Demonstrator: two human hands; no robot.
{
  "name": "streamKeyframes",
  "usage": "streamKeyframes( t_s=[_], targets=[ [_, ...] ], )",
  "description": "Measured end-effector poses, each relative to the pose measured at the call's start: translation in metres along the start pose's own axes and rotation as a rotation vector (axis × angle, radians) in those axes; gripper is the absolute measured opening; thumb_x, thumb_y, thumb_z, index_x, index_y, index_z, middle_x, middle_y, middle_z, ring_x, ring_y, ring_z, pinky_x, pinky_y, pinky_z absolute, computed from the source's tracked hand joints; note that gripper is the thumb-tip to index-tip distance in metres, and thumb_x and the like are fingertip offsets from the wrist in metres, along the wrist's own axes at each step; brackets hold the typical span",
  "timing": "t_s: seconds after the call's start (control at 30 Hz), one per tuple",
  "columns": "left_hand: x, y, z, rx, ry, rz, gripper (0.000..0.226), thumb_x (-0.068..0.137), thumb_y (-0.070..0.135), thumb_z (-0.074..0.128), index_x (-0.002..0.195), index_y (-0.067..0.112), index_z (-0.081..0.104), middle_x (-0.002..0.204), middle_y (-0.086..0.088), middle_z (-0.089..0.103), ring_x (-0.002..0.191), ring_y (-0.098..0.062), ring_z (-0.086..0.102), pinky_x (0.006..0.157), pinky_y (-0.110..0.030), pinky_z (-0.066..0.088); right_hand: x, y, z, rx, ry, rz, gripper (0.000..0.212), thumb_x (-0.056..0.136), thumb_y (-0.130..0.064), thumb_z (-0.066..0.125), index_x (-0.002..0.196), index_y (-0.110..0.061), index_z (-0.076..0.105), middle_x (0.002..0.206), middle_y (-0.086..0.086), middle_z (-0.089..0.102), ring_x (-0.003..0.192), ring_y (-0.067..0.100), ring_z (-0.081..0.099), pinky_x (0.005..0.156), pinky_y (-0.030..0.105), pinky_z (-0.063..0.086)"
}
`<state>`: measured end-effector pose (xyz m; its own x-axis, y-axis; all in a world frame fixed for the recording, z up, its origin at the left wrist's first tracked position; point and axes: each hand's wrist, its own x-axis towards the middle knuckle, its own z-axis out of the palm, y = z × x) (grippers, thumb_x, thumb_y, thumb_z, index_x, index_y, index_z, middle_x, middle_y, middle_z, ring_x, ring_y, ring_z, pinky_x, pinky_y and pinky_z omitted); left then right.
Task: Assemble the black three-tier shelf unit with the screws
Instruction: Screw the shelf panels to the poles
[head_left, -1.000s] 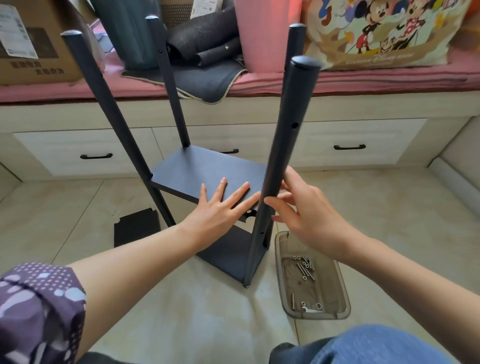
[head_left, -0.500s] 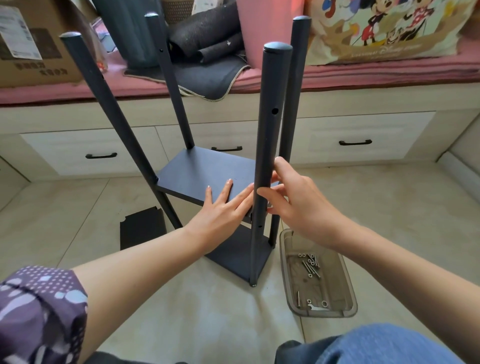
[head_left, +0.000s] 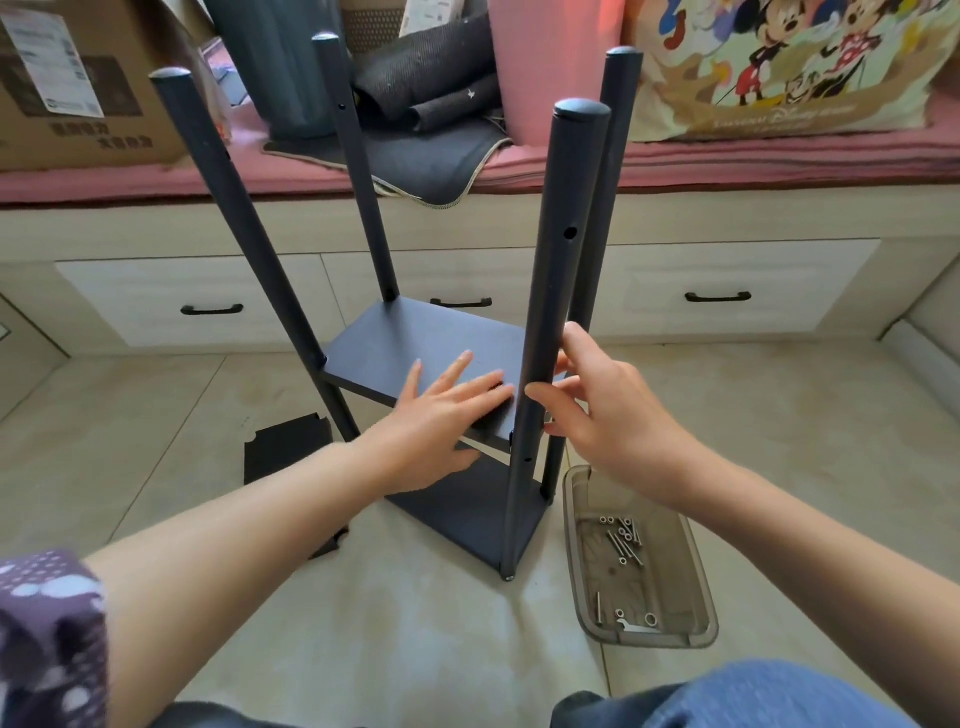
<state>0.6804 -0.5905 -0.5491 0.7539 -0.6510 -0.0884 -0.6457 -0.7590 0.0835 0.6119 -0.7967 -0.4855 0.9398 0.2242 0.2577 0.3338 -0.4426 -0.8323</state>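
— Black posts and boards, where do they stand for you?

— On the tiled floor (head_left: 363, 623), right before me. The shelf unit (head_left: 467, 514) has its bottom board down and four posts upright; a middle board (head_left: 415, 348) sits partway up between them.

— And your hands?

— My left hand (head_left: 441, 415) lies flat on that middle board, fingers spread and straight. My right hand (head_left: 608, 410) is at the nearest post (head_left: 556, 291), thumb in front and fingers curved behind it; whether they clamp it, I cannot tell.

— Screws?

— In a clear tray (head_left: 696, 587) on the floor just right of the unit, the screws (head_left: 623, 540) loose in it. A spare black panel (head_left: 285, 452) lies on the floor to the left, and drawers (head_left: 197, 301) run along the back.
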Motion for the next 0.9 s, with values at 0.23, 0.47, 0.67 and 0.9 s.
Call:
streamKeyframes(
  t_s=[0.23, 0.47, 0.67, 0.9],
  targets=[
    [-0.015, -0.036, -0.012, -0.790, 0.732, -0.913, 0.033, 0.091, 0.013, 0.062, 0.120, 0.011, 0.048, 0.128, -0.002, 0.041, 0.126, -0.027, 0.044, 0.096, -0.033, 0.040, 0.001, 0.002, 0.002, 0.007, -0.011, 0.020, 0.034, 0.099, -0.014, 0.056, 0.100, -0.046, 0.043, 0.088, -0.028, 0.055, 0.085, 0.010, 0.068, 0.077, 0.039, 0.060],
    [-0.008, -0.055, -0.014, -1.861, 0.555, -1.193, 0.032, 0.097, 0.018, 0.065, 0.123, 0.007, 0.048, 0.111, -0.016, 0.058, 0.101, -0.037, 0.066, 0.080, -0.048, 0.058, 0.002, 0.003, 0.006, -0.075, 0.030, -0.010, 0.032, 0.097, -0.015, 0.057, 0.094, -0.042, 0.040, 0.087, -0.017, 0.057, 0.079, 0.007, 0.065, 0.055, 0.014, 0.045],
    [0.009, -0.047, -0.017, -1.956, 0.598, -1.091, 0.034, 0.096, 0.001, 0.062, 0.127, 0.004, 0.048, 0.107, -0.017, 0.066, 0.089, -0.032, 0.071, 0.052, -0.047, 0.059, 0.005, 0.008, 0.007, -0.181, 0.063, 0.001, 0.018, 0.097, -0.016, 0.057, 0.096, -0.027, 0.043, 0.086, -0.001, 0.061, 0.077, 0.020, 0.063, 0.058, 0.031, 0.051],
    [-0.001, -0.048, -0.011, -2.005, 0.526, -1.062, 0.032, 0.098, 0.003, 0.058, 0.128, 0.007, 0.046, 0.111, -0.018, 0.063, 0.094, -0.034, 0.069, 0.062, -0.054, 0.057, 0.002, 0.004, 0.007, -0.176, 0.035, -0.009, 0.023, 0.096, -0.014, 0.058, 0.095, -0.032, 0.043, 0.088, -0.004, 0.062, 0.078, 0.015, 0.065, 0.058, 0.025, 0.051]
  ],
)
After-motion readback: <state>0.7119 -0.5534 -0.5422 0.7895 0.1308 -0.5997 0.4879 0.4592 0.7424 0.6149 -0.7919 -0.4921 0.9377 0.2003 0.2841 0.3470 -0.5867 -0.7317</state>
